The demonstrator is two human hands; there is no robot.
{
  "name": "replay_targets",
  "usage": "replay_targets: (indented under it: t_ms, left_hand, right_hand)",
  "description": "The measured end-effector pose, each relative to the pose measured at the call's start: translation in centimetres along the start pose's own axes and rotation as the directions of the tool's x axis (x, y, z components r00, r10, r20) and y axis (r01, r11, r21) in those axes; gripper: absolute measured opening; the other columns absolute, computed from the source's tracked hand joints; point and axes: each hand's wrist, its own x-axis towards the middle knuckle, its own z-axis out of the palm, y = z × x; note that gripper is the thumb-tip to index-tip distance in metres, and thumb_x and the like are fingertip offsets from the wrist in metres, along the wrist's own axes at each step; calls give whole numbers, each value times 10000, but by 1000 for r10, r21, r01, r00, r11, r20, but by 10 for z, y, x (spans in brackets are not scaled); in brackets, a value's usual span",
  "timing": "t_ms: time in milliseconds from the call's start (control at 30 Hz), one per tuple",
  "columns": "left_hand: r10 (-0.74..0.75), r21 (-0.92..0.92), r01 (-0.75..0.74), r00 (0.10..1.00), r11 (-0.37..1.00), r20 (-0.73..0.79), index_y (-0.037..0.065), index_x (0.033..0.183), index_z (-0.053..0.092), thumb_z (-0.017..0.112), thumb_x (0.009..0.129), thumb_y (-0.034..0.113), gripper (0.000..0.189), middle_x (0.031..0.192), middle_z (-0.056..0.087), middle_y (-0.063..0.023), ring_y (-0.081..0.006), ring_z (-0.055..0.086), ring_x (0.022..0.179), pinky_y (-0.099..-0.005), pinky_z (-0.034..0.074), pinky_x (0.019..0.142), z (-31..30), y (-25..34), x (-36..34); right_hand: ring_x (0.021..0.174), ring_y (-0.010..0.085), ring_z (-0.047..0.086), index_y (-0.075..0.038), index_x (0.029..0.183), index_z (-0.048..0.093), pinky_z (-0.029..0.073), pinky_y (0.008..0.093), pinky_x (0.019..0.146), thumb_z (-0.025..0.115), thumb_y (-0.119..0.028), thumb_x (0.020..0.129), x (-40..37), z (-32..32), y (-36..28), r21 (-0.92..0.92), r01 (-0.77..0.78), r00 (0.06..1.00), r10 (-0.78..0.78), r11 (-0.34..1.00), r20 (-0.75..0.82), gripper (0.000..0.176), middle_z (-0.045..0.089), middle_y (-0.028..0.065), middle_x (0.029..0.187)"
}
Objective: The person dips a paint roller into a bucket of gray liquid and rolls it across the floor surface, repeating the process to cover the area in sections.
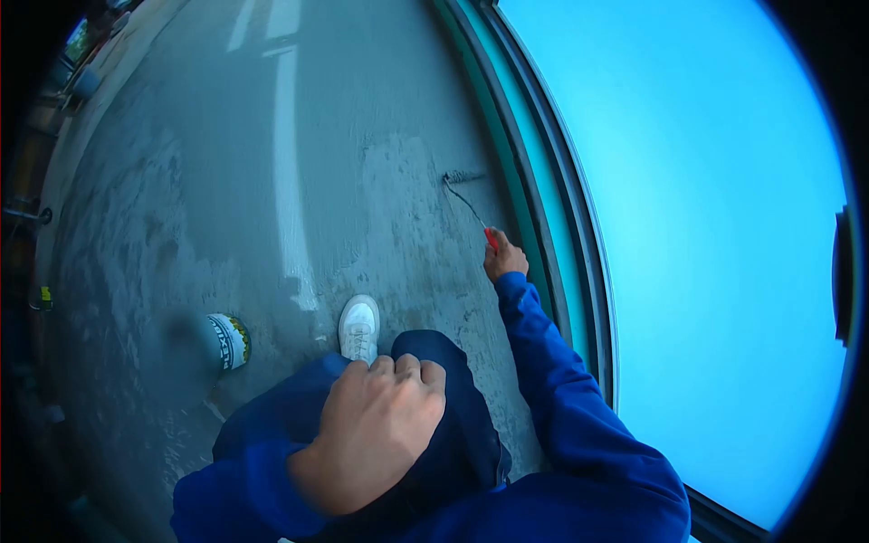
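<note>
My right hand (506, 257) is wrapped round the red handle (491, 239) of a small paint roller. The roller head (464, 176) touches the grey floor beside the dark window frame. Wet-looking grey coating covers the upper floor, with a rougher, patchy area (398, 208) left of the roller. Closer to the camera, my left hand (376, 425) is closed over my knee, its knuckles up; whether anything is inside its fingers is hidden.
A can with a printed label (230, 341) stands on the floor at the left, partly blurred. My white shoe (359, 328) is on the floor. A bright blue panel (706, 226) in a dark frame (566, 181) runs along the right. Assorted items line the far left edge.
</note>
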Motion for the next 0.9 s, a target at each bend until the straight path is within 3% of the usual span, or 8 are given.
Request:
replay_targets:
  t_ms: [100, 333, 400, 433, 533, 633, 833, 900]
  left_hand:
    - [-22, -6, 23, 999, 1000, 28, 50, 825, 571, 626, 810, 129, 98, 672, 544, -60, -188, 590, 619, -318, 447, 549, -6, -5, -3]
    - [-20, -7, 19, 999, 1000, -41, 21, 868, 627, 630, 745, 96, 143, 651, 521, -24, -137, 552, 585, -293, 412, 507, -9, -12, 5]
    - [-113, 0, 113, 993, 994, 16, 42, 904, 645, 629, 782, 115, 143, 760, 608, -13, -202, 606, 685, -353, 466, 598, -11, 0, 1]
    - [-157, 11, 157, 987, 988, 30, 52, 922, 653, 629, 800, 124, 144, 814, 651, -7, -234, 633, 736, -382, 492, 644, -11, 4, -3]
    - [-46, 10, 46, 998, 999, -31, 18, 843, 617, 617, 756, 83, 108, 644, 509, -24, -130, 544, 580, -291, 405, 503, -6, 4, -4]
    - [-75, 52, 76, 997, 996, -22, 11, 846, 605, 609, 764, 76, 105, 643, 504, -42, -148, 544, 579, -296, 399, 501, 8, 23, -10]
    - [-133, -57, 130, 990, 990, -42, -11, 921, 602, 597, 840, 89, 129, 787, 625, -157, -306, 644, 731, -411, 495, 635, 17, 36, -8]
    - [-260, -89, 254, 964, 963, -60, -10, 1005, 624, 588, 879, 119, 183, 879, 655, -188, -352, 655, 804, -459, 506, 730, 24, 29, -14]
  right_hand:
    - [904, 427, 675, -272, 1245, 566, 542, 520, 787, 615, -264, 876, 70, -6, -48, -19, 100, 990, -101, 995, -102, 373, 702, 206, 956]
    - [1000, 389, 669, -216, 1168, 633, 539, 477, 852, 614, -220, 863, 206, -10, -121, -39, 92, 983, -97, 995, -153, 305, 702, 167, 1060]
    - [1018, 380, 665, -210, 1172, 632, 535, 473, 869, 589, -213, 867, 208, -12, -117, -42, 90, 987, -94, 995, -129, 308, 699, 162, 1082]
    - [1016, 383, 665, -208, 1170, 629, 535, 475, 868, 587, -214, 867, 200, -13, -116, -31, 93, 989, -96, 995, -115, 306, 698, 165, 1081]
    - [1003, 398, 664, -208, 1158, 619, 537, 487, 854, 586, -224, 866, 153, -11, -88, -7, 95, 991, -95, 995, -94, 295, 695, 182, 1068]
    - [943, 434, 663, -229, 1154, 593, 534, 524, 820, 610, -252, 868, 76, -5, -43, 35, 104, 993, -102, 994, -65, 288, 697, 200, 999]
    - [858, 457, 663, -248, 1225, 557, 534, 549, 759, 608, -258, 894, -98, -15, 57, 55, 38, 999, -39, 998, 16, 335, 698, 221, 935]
    - [847, 454, 664, -249, 1242, 548, 535, 548, 746, 604, -254, 903, -155, -21, 91, 69, 8, 999, -11, 998, 46, 343, 698, 221, 924]
